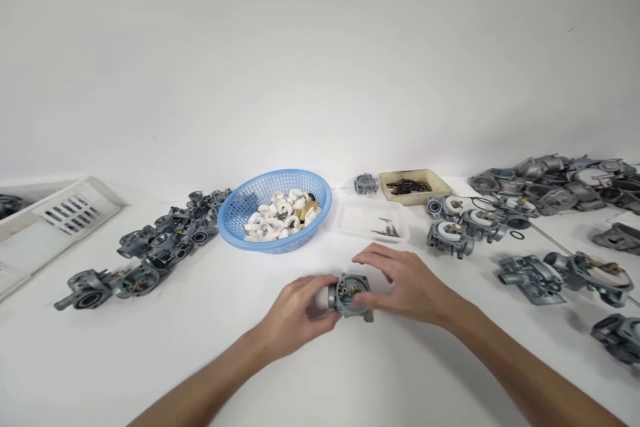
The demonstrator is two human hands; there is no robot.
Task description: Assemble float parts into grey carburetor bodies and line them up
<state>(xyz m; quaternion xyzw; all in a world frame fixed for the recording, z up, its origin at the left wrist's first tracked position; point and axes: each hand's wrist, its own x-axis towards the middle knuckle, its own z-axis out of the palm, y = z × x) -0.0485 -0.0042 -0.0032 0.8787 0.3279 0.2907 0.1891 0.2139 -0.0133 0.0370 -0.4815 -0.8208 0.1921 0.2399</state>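
A grey metal carburetor body point(353, 295) with brass jets showing in its open bowl side is gripped by my left hand point(303, 312), thumb and fingers around its left end. Over its right side is my right hand point(403, 283), fingers apart and thumb at or just above the bowl; whether the thumb touches the metal I cannot tell. Beyond the hands stands a blue plastic basket point(233, 235) heaped with white floats point(285, 212). To its right a clear shallow tray point(350, 220) holds several thin metal pins point(389, 230).
Several carburetor bodies point(165, 243) lie in a pile on the left, near a white slotted crate point(70, 217). A cream box point(420, 195) contains black rubber rings point(407, 187). On the right are carburetors with white floats point(450, 233), a metal rod point(550, 239) and a heap of grey castings point(555, 180).
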